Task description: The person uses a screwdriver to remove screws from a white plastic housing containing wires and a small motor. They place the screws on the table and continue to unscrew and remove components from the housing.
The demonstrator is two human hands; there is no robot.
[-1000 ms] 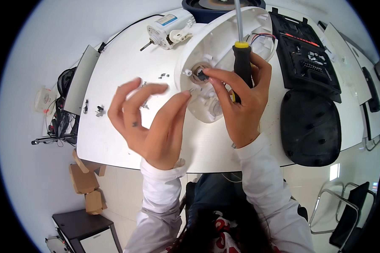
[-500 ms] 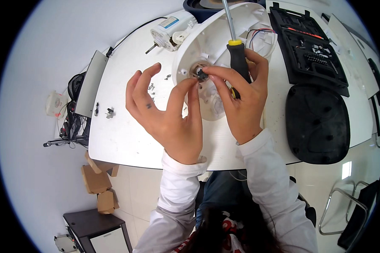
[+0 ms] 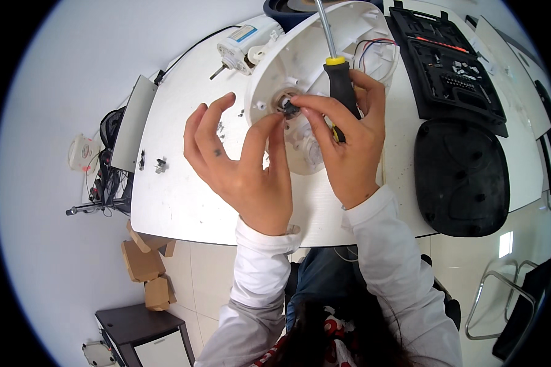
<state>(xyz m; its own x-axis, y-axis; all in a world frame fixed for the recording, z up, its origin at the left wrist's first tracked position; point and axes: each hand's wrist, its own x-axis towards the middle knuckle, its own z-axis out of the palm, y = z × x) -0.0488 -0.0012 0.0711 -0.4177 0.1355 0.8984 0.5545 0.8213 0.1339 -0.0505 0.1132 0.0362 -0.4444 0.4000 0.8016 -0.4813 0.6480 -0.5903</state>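
Observation:
A large white plastic housing (image 3: pixel 312 67) lies on the white table, its hollow side up. At a round opening in its near left part sits a small black part (image 3: pixel 291 109). My left hand (image 3: pixel 246 168) pinches this part between thumb and index finger, the other fingers spread in the air. My right hand (image 3: pixel 349 140) touches the same part with thumb and index fingertips. Its remaining fingers hold a screwdriver (image 3: pixel 341 85) with a black and yellow handle against the palm, the shaft pointing away from me. The fingertips partly hide the black part.
A white motor (image 3: pixel 245 46) with a metal shaft stands behind left. Several small screws (image 3: pixel 221 129) and a small metal-and-plastic part (image 3: pixel 160 165) lie left. To the right are an open black tool case (image 3: pixel 450 73) and a black rounded base plate (image 3: pixel 461 177). Coloured wires (image 3: pixel 373 46) run from the housing.
The housing has shifted slightly left in the view, with both hands and the screwdriver. The fingers keep nearly the same pinch on the small black part.

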